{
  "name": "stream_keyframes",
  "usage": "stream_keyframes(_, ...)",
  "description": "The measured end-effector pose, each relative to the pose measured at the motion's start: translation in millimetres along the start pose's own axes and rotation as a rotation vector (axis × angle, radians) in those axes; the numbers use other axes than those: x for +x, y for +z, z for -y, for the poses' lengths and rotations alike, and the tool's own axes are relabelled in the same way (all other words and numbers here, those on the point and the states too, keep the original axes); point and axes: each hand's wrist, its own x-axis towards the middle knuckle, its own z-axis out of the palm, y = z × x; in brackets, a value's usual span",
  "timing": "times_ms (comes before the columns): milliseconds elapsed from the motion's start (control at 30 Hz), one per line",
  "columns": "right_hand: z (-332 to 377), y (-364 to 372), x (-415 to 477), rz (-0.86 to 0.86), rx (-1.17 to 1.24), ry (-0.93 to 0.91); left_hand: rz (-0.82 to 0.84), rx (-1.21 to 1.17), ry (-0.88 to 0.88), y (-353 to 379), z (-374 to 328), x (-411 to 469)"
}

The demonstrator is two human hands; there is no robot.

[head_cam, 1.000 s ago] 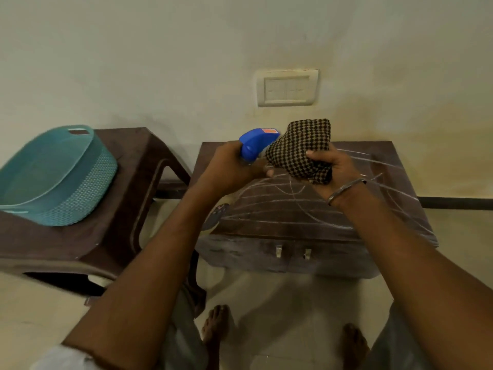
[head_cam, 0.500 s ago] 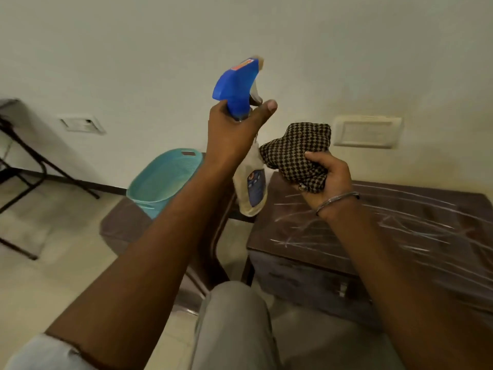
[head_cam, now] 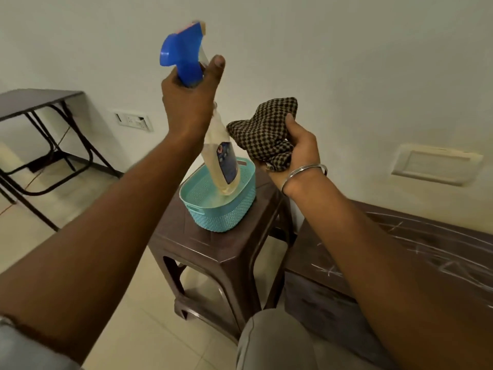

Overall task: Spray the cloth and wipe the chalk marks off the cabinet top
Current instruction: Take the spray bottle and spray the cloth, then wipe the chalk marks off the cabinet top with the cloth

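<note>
Your left grip [head_cam: 186, 102] held the spray bottle [head_cam: 220, 158] high; your right grip [head_cam: 301, 148] squeezed the cloth [head_cam: 264, 129] just beside it.

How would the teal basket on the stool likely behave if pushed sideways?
The teal basket looks like thin perforated plastic, and the visible part of its inside holds nothing, so it is probably light. Wide and low on the smooth stool top, it would likely slide rather than tip. Its walls may flex.

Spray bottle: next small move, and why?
Probably lower the spray bottle into the teal basket: the left hand holds it over that basket, nozzle up and off the cloth in the right hand, and chalk marks cover the cabinet top.
</note>
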Motion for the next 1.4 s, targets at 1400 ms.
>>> stream_keyframes(1400, -8.5, -182.4, -69.2, -0.419, -0.289, 0.068, 0.467, 0.139, -0.698, 85.2, 101.4, -198.7)
